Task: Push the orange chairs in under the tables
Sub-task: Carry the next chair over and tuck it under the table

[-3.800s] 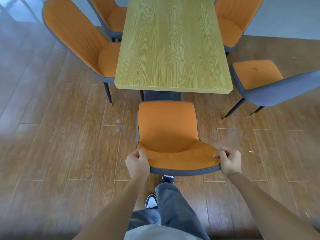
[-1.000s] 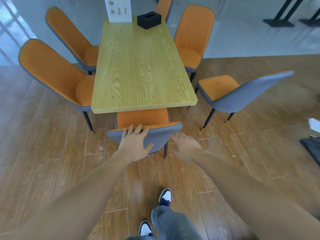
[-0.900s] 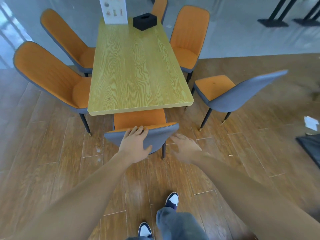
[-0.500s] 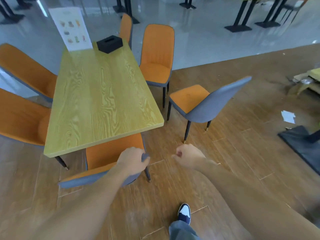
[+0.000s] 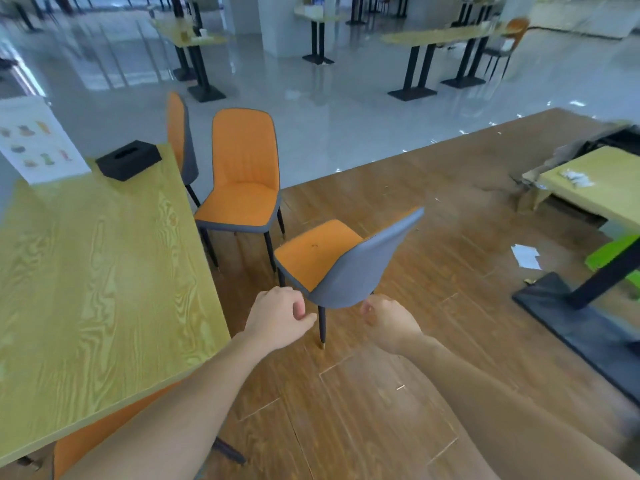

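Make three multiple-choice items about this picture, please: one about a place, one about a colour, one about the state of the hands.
1. Where does the black box stand?
A. on the wooden table
B. on the floor
C. on a chair seat

2. What colour is the back shell of the pulled-out chair?
A. green
B. grey-blue
C. white

3. What are the left hand and the right hand doing?
A. both loosely curled, holding nothing
B. both carrying the box
C. both flat on the table

Answers:
1. A, the box sits at the table's far end beside the printed sign.
2. B, the shell is grey-blue behind an orange seat.
3. A, the fingers are curled near the chair, with nothing inside them.
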